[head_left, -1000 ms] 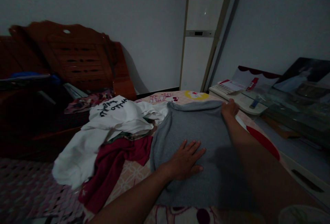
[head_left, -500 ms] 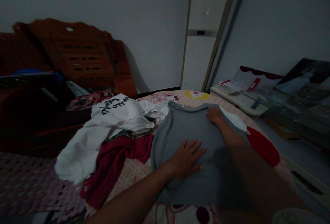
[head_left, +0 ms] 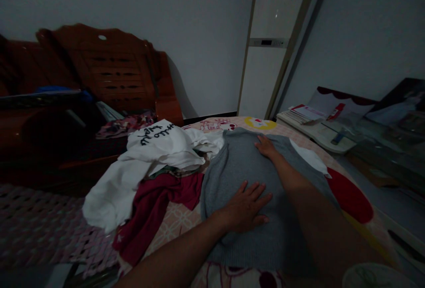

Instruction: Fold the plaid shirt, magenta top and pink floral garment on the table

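A grey knitted vest (head_left: 232, 159) lies spread out in front of me, its ribbed hem towards me. My left hand (head_left: 247, 208) rests flat on its lower middle with the fingers spread. Farther up, near the neckline, my right hand (head_left: 266, 146) lies on the knit, fingers stretched out and slightly apart. Part of the vest's right side is hidden under my right forearm. Beside it on the left are a white garment (head_left: 166, 146) with black lettering and a dark red garment (head_left: 149, 210), both crumpled. Some white cloth (head_left: 308, 155) shows past the vest's right edge.
All this lies on a pink patterned cloth (head_left: 175, 221). A wooden chair (head_left: 116, 71) stands at the back left, a woven pink seat (head_left: 49, 230) at the near left. A tall white air conditioner (head_left: 265, 71) stands behind; a side cabinet (head_left: 328, 137) holds papers at right.
My right hand has slid left along the top of the vest, and the neckline there now looks flatter. My left hand stays on the knit. The whole view has shifted slightly.
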Demonstrator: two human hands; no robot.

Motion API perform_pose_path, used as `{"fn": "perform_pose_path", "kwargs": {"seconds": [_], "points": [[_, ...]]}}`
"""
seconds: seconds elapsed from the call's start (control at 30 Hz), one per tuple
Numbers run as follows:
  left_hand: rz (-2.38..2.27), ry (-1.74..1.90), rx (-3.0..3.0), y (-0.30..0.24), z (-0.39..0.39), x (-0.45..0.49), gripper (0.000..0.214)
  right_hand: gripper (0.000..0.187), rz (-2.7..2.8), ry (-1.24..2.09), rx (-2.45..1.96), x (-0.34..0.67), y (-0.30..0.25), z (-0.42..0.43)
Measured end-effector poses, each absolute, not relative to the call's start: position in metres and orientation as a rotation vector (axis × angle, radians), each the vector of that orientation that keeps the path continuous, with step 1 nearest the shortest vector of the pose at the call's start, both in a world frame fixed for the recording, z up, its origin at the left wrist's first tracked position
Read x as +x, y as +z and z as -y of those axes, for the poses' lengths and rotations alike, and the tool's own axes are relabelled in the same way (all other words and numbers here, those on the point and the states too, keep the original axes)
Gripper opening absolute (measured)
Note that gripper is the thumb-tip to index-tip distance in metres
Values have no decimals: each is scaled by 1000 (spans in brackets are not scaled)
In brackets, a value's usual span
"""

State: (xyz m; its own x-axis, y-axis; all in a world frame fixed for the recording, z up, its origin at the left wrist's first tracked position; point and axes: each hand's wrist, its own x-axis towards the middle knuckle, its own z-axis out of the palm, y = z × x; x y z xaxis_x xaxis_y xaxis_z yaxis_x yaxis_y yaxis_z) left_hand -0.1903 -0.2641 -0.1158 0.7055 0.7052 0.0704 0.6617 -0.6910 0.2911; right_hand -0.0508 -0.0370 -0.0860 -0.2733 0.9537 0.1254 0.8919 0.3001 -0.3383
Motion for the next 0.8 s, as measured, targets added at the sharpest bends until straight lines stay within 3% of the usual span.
{"fn": "perform_pose_path", "kwargs": {"seconds": [0.27,0.4,0.53,0.67,0.8], "points": [[-1055,313,2633,-115,260,-189,70,38,2428,237,-1428,-36,-94,101],[-1052,508,2510,-107,252,-197,53,36,2481,317,-1282,-27,-97,154],[-1526,795,2283,-95,235,-231,31,37,2476,344,-1168,-21,-112,202],[-2148,896,1967,-89,216,-280,32,38,2419,274,-1178,-23,-130,228],[-2304,873,1813,-91,202,-303,31,36,2355,198,-1176,-27,-136,233]]}}
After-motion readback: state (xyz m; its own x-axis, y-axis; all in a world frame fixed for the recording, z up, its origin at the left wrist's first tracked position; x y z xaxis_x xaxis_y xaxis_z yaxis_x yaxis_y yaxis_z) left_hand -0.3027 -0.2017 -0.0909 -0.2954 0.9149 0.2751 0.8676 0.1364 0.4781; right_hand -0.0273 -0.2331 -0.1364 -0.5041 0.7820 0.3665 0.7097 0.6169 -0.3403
